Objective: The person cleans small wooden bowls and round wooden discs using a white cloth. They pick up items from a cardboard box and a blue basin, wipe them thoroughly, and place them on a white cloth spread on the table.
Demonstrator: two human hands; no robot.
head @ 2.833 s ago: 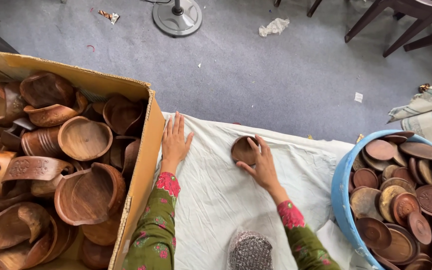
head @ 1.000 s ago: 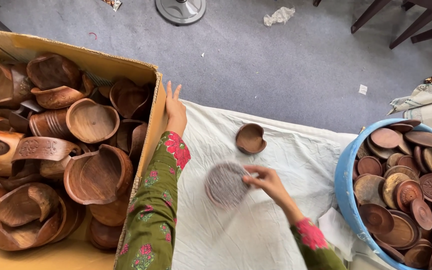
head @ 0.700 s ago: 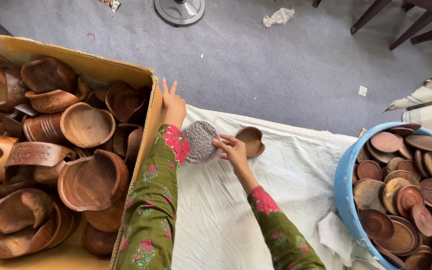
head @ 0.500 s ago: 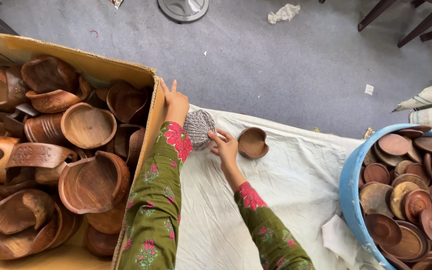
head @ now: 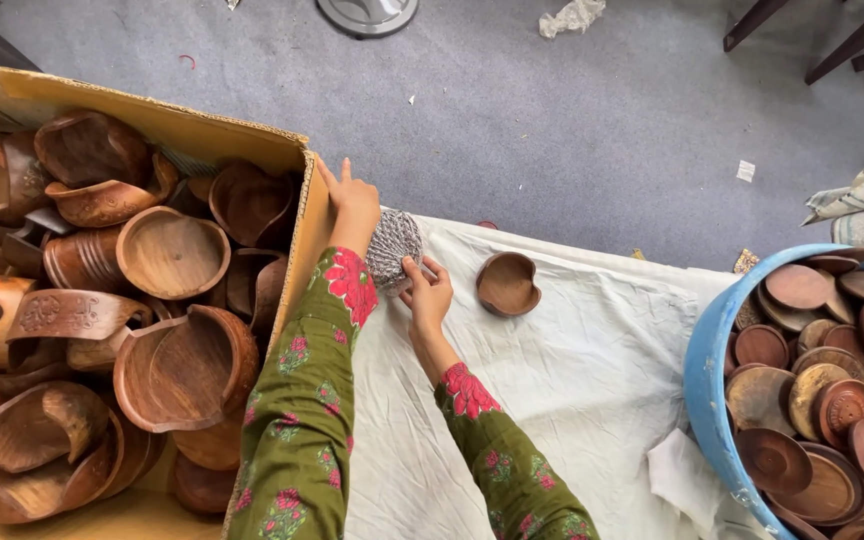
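Observation:
My right hand (head: 429,297) grips a round grey steel-wool scrubber (head: 393,247) and holds it up against my left wrist, just above the white cloth (head: 572,380). With its fingers spread, my left hand (head: 351,203) rests on the rim of the cardboard box (head: 304,240). A small brown wooden bowl (head: 507,284) lies on the cloth just right of my right hand, untouched. Both arms wear green sleeves with red flowers.
The cardboard box at the left is packed with several carved wooden bowls (head: 172,250). A blue tub (head: 709,380) at the right holds several round wooden lids. Grey carpet lies beyond, with a fan base (head: 367,14), chair legs (head: 847,35) and paper scraps.
My right hand left the small bowl, picked up the scrubber from the near cloth and carried it up and left to my left wrist. My left hand stayed on the box rim.

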